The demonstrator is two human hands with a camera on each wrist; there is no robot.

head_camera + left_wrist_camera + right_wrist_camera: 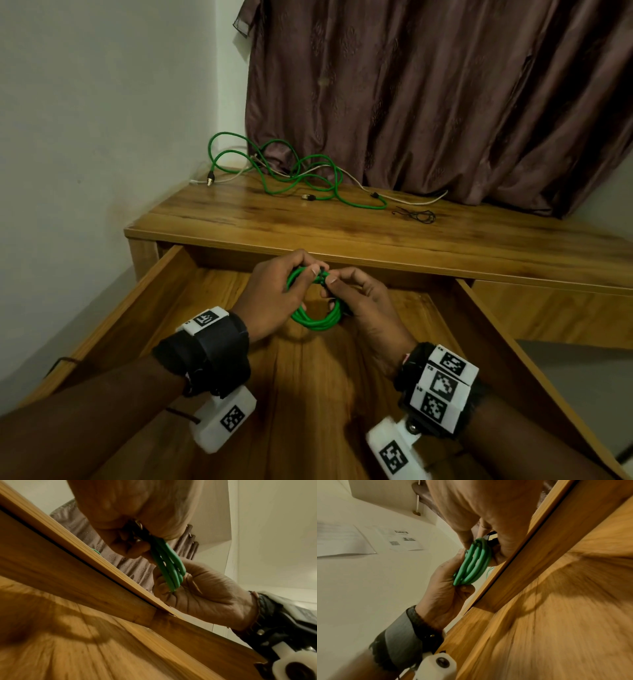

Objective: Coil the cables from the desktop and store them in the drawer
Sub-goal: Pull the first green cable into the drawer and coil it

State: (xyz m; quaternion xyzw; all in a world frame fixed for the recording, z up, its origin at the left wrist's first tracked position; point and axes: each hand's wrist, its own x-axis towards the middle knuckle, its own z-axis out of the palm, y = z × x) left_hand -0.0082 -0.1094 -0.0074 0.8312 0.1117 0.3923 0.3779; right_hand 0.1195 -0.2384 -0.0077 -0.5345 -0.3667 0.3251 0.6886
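**Coil in both hands, directly over the open drawer**

We have the green coil (317, 308) pinched between both hands just below the middle of the head frame. Our left hand (274, 294) curls round its left arc, thumb on top; our right hand (363, 301) curls round its right arc, with the fingertips (330, 279) pinching a dark plug end at the top of the loop. Neither hand is free. Seen from the wrists, the strands (169, 566) run as a tight bundle of several turns between the two palms, the plug (491, 537) showing at the top of the bundle.

The relation that matters: the coil hangs above the floor of the drawer (308, 377), which fills the lower half of the frame, and its shadow falls on the wood just beneath. The ring stands tilted, not flat, its top leaning toward the edge of the desk (376, 236). Both hands are equally near; the way down is straight and short.

We judge the next step to be tucking the plug end in, then lowering the coil flat; a loose end could let it spring open.

In the upper middle of the frame, a second green cable (301, 174) and a pale cable (404, 200) lie tangled on the desk, well apart from our hands, uncoiled, with a small black wire (419, 216) to their right.
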